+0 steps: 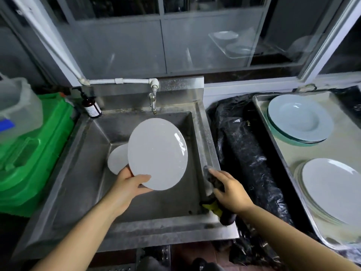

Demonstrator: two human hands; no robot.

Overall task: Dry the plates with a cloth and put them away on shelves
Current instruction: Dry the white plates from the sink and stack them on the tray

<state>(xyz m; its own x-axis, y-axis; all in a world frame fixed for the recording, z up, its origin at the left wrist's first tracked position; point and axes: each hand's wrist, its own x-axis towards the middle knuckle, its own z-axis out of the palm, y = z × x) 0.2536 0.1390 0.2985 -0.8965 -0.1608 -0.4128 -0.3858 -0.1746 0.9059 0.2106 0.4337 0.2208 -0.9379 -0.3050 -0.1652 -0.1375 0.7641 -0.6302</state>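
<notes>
My left hand (130, 183) grips the near edge of a white oval plate (158, 153), holding it tilted above the steel sink (205, 133). A second white plate (117, 160) lies in the basin, partly hidden behind the first. My right hand (231, 189) rests on a dark cloth with yellow parts (214, 208) that is draped over the sink's right rim; its fingers curl onto the cloth. On a metal tray (289, 153) at the right sit a stack of deep plates (300, 119) and a stack of flat white plates (332, 189).
A tap (153, 100) juts over the basin's back. A brown pump bottle (90, 106) stands at the sink's back left corner. A green crate (35, 149) and a clear tub (17, 108) sit to the left. Black plastic sheeting (244, 149) lies between sink and tray.
</notes>
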